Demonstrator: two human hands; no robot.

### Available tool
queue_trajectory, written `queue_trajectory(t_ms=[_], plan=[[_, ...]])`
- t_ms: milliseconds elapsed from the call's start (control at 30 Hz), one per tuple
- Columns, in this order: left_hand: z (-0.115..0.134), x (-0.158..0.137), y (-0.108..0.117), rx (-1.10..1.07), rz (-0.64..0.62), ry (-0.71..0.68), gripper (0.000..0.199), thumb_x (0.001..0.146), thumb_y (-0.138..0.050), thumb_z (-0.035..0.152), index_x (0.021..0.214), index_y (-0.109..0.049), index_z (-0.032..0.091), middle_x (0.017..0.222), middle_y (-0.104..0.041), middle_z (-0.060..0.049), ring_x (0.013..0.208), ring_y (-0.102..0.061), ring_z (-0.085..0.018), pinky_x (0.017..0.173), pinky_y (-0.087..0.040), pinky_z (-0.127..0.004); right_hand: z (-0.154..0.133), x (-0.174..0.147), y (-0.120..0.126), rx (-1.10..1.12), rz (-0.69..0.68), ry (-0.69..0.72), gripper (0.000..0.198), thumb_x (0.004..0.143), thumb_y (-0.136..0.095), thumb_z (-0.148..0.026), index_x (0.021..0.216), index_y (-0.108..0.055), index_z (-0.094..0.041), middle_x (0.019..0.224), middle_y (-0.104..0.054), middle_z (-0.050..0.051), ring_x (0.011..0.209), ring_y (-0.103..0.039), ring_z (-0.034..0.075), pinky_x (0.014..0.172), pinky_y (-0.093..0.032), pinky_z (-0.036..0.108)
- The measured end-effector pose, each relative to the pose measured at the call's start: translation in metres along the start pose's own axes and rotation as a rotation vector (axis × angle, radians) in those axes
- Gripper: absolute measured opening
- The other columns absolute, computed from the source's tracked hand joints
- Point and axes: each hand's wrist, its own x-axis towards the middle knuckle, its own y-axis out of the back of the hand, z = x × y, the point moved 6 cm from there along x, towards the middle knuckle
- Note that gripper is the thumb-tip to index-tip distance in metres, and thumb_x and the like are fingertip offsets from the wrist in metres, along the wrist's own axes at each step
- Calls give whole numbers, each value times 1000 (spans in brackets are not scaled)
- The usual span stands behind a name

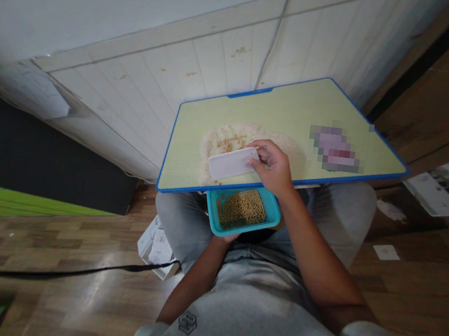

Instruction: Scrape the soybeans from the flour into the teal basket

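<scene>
My right hand (270, 162) pinches one end of a flat white plastic scraper (231, 163), which has a small hole near the grip. The scraper tilts over the board, close to some scattered orange-brown grains (227, 144) and a spread of pale rice-like grains (249, 127). Under the board's near edge, a teal plastic tray (242, 231) contains round yellowish beans (250, 206) and darker greenish ones (226, 217). My left hand (230, 238) supports this tray from below; most of its fingers are hidden by it.
The pale yellow-green board (191, 126) with a blue rim rests over my knees, against a white panelled wall (153, 77). A blurred-out, pixelated object (334, 149) lies on its right side. Boxes (159, 247) stand on the wooden floor, and a dark strap (72, 272) stretches across the left.
</scene>
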Motion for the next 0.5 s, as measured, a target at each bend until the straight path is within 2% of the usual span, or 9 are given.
queue_trajectory(t_ms=[133, 233, 367, 500], plan=[[-1, -2, 0, -28, 33, 13, 75, 114, -20, 57, 142, -79, 19, 183, -45, -8, 166, -50, -35, 138, -38, -59, 1, 3, -3, 11, -17, 26, 31, 86, -75, -26, 117, -69, -29, 101, -80, -1, 97, -80, 21, 89, -65, 40], [-1, -2, 0, -42, 47, 13, 75, 114, -20, 57, 133, -82, 19, 182, -47, -6, 164, -52, -33, 137, -40, -58, 2, 3, -3, 27, -18, 30, 31, 85, -75, -26, 115, -70, -29, 101, -80, -1, 95, -79, 20, 88, -65, 39], [0, -2, -1, -40, 70, 8, 72, 115, -22, 56, 131, -82, 19, 181, -49, -4, 164, -52, -31, 137, -41, -55, 3, 2, 0, 17, 4, 3, 30, 84, -77, -26, 113, -70, -29, 96, -80, -3, 91, -78, 20, 87, -66, 39], [1, 0, -1, -7, 78, -7, 73, 115, -21, 54, 135, -83, 21, 179, -52, -3, 166, -49, -32, 138, -38, -57, 2, 0, 1, 7, 4, -5, 30, 85, -77, -26, 113, -69, -29, 96, -78, -3, 90, -77, 20, 85, -66, 38]])
